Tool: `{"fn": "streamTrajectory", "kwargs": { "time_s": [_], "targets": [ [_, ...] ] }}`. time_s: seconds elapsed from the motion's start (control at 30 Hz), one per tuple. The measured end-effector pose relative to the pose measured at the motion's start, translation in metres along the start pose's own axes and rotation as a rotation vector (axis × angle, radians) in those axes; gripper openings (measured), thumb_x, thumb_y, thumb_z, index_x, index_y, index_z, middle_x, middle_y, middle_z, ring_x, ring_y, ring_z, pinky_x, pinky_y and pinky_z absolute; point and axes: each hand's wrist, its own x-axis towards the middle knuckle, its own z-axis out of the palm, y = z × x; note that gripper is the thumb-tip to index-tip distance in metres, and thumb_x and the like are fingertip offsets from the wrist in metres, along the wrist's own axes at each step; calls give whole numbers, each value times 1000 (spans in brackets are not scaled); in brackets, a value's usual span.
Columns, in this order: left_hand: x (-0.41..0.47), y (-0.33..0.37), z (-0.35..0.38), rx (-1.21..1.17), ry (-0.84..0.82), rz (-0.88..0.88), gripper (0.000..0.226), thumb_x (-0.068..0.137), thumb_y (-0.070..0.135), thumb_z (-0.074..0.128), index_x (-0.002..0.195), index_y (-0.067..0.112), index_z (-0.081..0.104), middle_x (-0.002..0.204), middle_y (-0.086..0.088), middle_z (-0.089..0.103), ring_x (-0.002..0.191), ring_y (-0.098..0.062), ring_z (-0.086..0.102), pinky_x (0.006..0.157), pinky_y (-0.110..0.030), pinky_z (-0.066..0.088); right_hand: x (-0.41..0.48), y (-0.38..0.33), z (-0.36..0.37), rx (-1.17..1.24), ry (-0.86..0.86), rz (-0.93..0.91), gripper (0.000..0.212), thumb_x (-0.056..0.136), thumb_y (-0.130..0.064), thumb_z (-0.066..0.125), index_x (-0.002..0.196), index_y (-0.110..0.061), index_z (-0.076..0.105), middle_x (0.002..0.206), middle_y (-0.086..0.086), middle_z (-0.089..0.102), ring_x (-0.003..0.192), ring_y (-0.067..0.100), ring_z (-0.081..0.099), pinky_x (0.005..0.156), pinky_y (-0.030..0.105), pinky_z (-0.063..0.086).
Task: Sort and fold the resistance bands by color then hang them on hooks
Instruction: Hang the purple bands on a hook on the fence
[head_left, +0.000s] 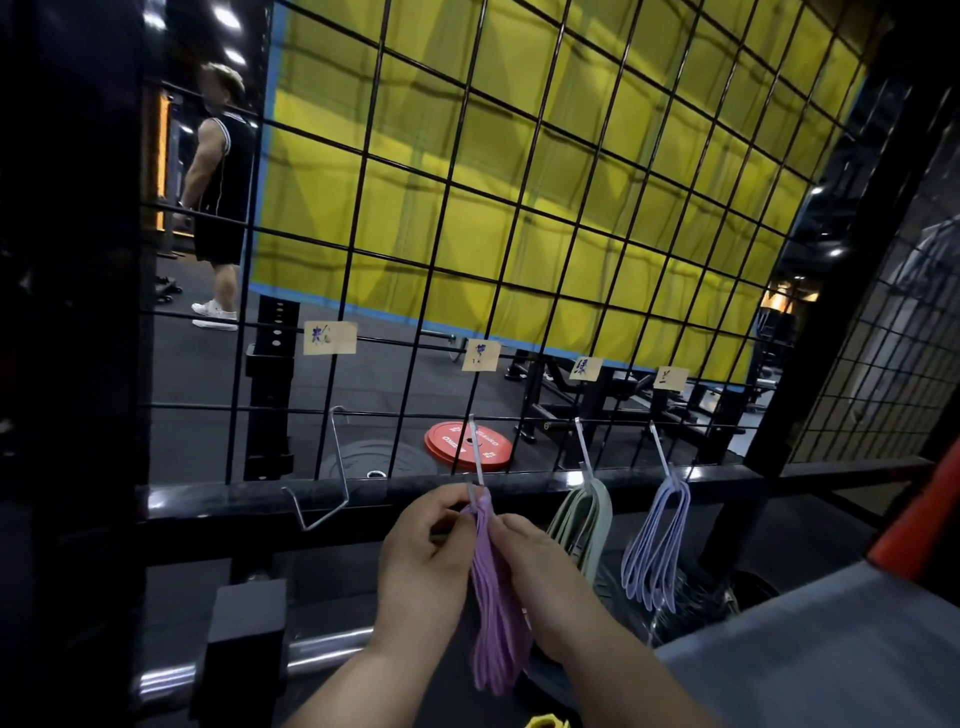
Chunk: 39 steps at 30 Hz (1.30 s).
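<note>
A bundle of folded purple bands (496, 608) hangs down from the second metal hook (477, 457) on the black wire grid. My left hand (423, 556) pinches the top of the bundle at the hook's tip. My right hand (545, 566) grips the bundle just below, from the right. Green bands (584, 519) hang on the third hook (582, 447). Pale blue bands (657, 540) hang on the fourth hook (658, 447). The first hook (332, 467), at the left, carries nothing. A yellow band's edge (545, 721) shows at the bottom.
Paper labels (330, 338) are taped to the wire grid (519, 208) above each hook. A grey table (831, 649) lies at the lower right. Behind the grid are a red weight plate (467, 447), a yellow wall pad and a person standing at far left.
</note>
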Motion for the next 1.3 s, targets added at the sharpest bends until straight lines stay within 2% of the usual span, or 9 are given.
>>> {"fn": "streamTrajectory", "kwargs": {
  "time_s": [0.17, 0.23, 0.4, 0.6, 0.77, 0.97, 1.1, 1.2, 1.3],
  "targets": [
    [0, 0, 5, -143, 39, -80, 25, 88, 7, 64, 85, 30, 74, 89, 6, 72, 86, -9, 67, 76, -22, 49, 1, 1, -1, -164, 5, -34, 33, 99, -35, 47, 104, -4, 59, 92, 12, 62, 83, 20, 56, 79, 36, 43],
    [1, 0, 7, -232, 57, -126, 21, 88, 3, 61, 89, 21, 74, 90, 0, 73, 88, -14, 67, 76, -24, 48, 1, 2, -1, -242, 1, -56, 34, 99, -38, 45, 106, -8, 59, 90, 8, 59, 82, 17, 53, 79, 35, 42],
    [4, 5, 9, -351, 112, -210, 24, 87, -6, 52, 92, 8, 71, 87, -5, 73, 77, -9, 66, 61, -11, 50, 4, 2, -2, -389, 12, -126, 29, 101, -37, 41, 99, -13, 58, 81, -3, 54, 75, 8, 48, 72, 28, 39],
    [10, 4, 5, -340, 127, -250, 27, 88, -4, 52, 87, 12, 73, 85, -4, 74, 80, -14, 67, 72, -25, 48, 8, 3, -1, -422, 27, -153, 30, 101, -37, 41, 92, -11, 54, 77, -2, 49, 73, 11, 44, 72, 32, 37],
    [12, 5, 5, -334, 148, -291, 26, 87, -5, 51, 86, 11, 72, 84, -5, 73, 79, -15, 64, 67, -24, 45, 8, 7, 1, -414, 12, -146, 33, 101, -38, 40, 94, -7, 50, 78, -1, 47, 73, 11, 43, 72, 32, 37],
    [9, 10, 5, -387, 118, -290, 18, 87, -5, 50, 88, 0, 67, 81, -9, 69, 81, -22, 63, 76, -31, 50, 7, 11, -2, -454, 18, -140, 31, 102, -39, 38, 88, -12, 47, 78, -2, 45, 74, 11, 42, 71, 31, 36],
    [8, 4, 8, -359, 110, -290, 6, 87, 10, 65, 91, 9, 69, 90, -8, 72, 91, -23, 65, 89, -38, 49, 7, 16, -5, -478, 1, -187, 32, 103, -36, 35, 92, -9, 47, 80, 0, 46, 75, 11, 44, 75, 32, 38],
    [5, -2, 11, -261, 135, -219, 7, 87, 16, 67, 93, 14, 70, 90, -4, 72, 91, -21, 66, 83, -33, 52, 7, 19, -3, -523, -11, -206, 31, 104, -37, 31, 85, -15, 44, 74, -4, 43, 68, 9, 41, 72, 31, 38],
    [-1, -8, 11, -34, 99, -69, 14, 80, 18, 75, 88, 26, 67, 84, 4, 70, 83, -13, 67, 73, -28, 51, 6, 23, -3, -471, -48, -217, 37, 103, -43, 29, 111, -16, 52, 97, -4, 61, 89, 5, 58, 89, 33, 48]
  ]
}}
